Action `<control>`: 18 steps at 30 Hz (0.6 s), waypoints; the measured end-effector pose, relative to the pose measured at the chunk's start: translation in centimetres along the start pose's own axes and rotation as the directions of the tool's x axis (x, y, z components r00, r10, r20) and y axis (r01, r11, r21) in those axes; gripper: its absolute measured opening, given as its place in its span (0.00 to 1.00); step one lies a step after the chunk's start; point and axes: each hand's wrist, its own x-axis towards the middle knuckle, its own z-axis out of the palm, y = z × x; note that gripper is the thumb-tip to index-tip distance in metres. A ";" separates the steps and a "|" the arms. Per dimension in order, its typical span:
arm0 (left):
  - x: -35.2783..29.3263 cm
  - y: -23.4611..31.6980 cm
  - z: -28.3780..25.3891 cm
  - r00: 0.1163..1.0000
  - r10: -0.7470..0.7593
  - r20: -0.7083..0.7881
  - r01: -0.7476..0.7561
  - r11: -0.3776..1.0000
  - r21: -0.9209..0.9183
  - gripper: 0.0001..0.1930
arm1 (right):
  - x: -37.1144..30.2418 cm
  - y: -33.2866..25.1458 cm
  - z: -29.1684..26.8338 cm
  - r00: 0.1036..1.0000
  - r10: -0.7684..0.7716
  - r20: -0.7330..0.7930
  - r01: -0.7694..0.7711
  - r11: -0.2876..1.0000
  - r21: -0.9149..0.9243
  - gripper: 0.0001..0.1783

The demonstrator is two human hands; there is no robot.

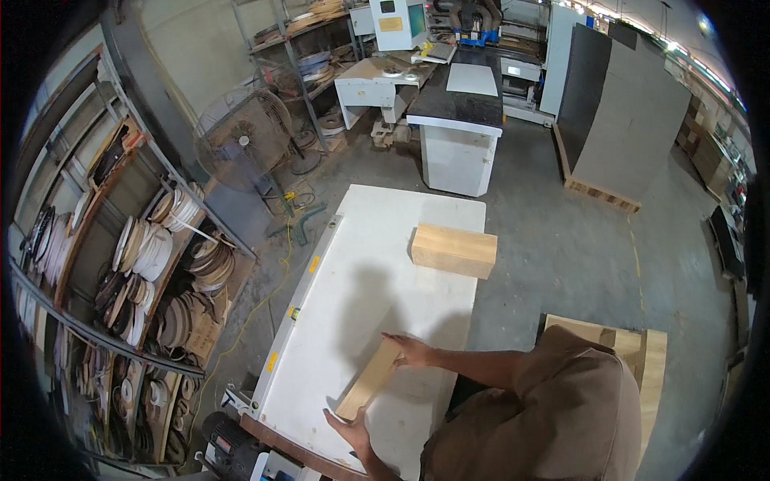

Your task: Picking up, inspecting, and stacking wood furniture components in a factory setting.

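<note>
A narrow, light-brown stack of wooden strips [370, 380] lies at a slant over the near part of a white tabletop [321, 353]. My right hand [411, 351] grips its upper end, fingers over the far side and thumb on the near side. At the lower end, my left hand [351, 431] curves around the tip with thumb and fingers on either side. Some of the left fingers' contact is hard to make out. Farther up the same table, close to its right edge, rests a larger pale wooden block [454, 251].
Left of the table stand a large floor fan [243, 140] and shelves of rolled banding [156, 248]. A yellow cord [257, 309] runs along the floor. Beyond are a black-topped machine [457, 104] and tall grey panels [630, 120]. Wooden boards [654, 361] lie behind me; a motor [228, 441] sits below the table's end.
</note>
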 end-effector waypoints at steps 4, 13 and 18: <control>1.3 0.9 -0.9 0.950 0.196 0.244 -0.295 0.821 0.489 0.53 | 0.6 -0.5 -1.1 0.960 -0.266 -0.081 0.171 0.794 -0.583 0.64; 2.6 -0.8 -2.4 0.963 0.145 0.227 -0.235 0.863 0.446 0.39 | 3.9 -3.5 6.6 0.863 -0.384 0.328 0.500 0.558 -0.662 0.44; 0.4 -1.4 -1.9 0.975 0.155 0.157 -0.208 0.881 0.425 0.37 | 3.5 -4.0 5.0 0.819 -0.413 0.398 0.571 0.519 -0.636 0.38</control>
